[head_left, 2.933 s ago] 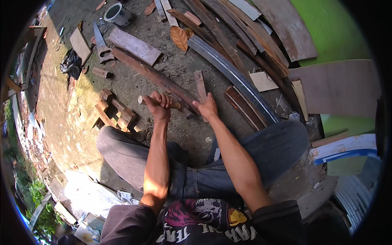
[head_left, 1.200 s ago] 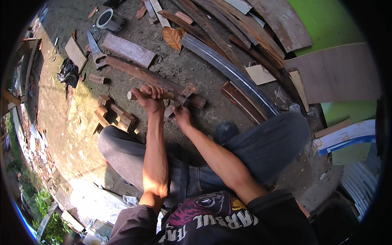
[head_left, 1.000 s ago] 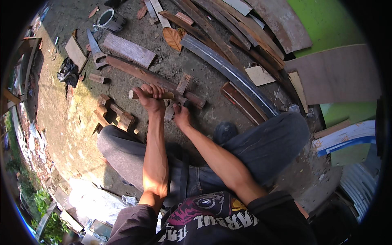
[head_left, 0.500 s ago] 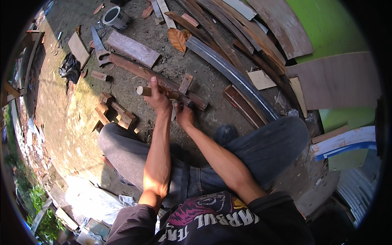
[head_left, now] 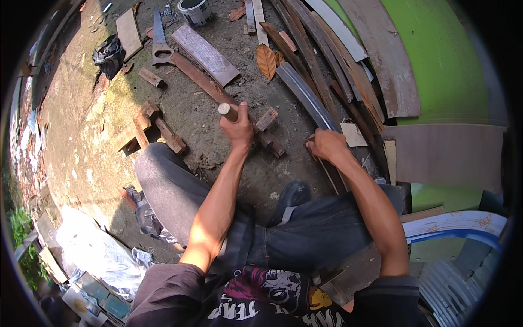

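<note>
My left hand (head_left: 238, 129) is closed around the round wooden handle of a hammer (head_left: 226, 111); its head is hard to make out beyond my fist. Under and past that hand a long reddish-brown plank (head_left: 199, 78) lies on the ground, with a short wood block (head_left: 267, 119) across it near its near end. Off to the right, my right hand (head_left: 329, 144) has its fingers bent around the far end of a narrow strip of wood (head_left: 333, 177) on the ground. The fingertips are partly hidden.
A handsaw (head_left: 159, 41), a pale board (head_left: 206, 54) and a paint can (head_left: 194, 12) lie beyond the plank. Joined wood blocks (head_left: 158, 128) sit by my left knee. Long strips (head_left: 313, 54) and green sheets (head_left: 447, 65) line the right. A black plastic bag (head_left: 109, 56) lies far left.
My right hand has left the spot beside the hammer and moved right to the wood strip. My left hand still holds the hammer. The view has shifted, and my right leg is lower.
</note>
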Available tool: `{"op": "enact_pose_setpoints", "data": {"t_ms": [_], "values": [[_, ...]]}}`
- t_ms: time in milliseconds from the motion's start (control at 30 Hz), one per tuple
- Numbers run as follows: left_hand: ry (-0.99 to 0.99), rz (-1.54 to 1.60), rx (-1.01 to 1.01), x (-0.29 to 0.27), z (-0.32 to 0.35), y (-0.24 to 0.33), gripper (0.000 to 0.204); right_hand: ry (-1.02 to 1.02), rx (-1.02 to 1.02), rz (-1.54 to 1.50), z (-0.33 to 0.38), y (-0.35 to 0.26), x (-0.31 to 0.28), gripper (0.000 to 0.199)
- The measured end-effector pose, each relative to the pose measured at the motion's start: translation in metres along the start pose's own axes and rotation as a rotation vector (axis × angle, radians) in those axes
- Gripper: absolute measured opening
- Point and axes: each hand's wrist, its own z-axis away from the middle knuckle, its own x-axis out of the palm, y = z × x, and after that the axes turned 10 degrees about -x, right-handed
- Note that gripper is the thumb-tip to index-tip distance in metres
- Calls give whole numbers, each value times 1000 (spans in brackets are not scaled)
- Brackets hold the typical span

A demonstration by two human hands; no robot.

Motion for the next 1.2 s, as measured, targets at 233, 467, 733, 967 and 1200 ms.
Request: {"op": "enact_pose_setpoints", "data": {"t_ms": [233,467,733,967,1200], "values": [[-316,86,-158,-8,-2,-5,36,-122,111,26,-18,104,25,127],[-309,-80,-122,-17,-2,-15,35,106,159,-77,-17,105,53,101],[-208,-79,-21,-5,4,-20,23,350,84,17,16,57,-67,70],[-127,-105,26,8,8,-31,15,289,-154,161,4,27,-137,78],[133,-56,18,15,18,-23,20,415,-230,264,-79,-14,-135,72]]}}
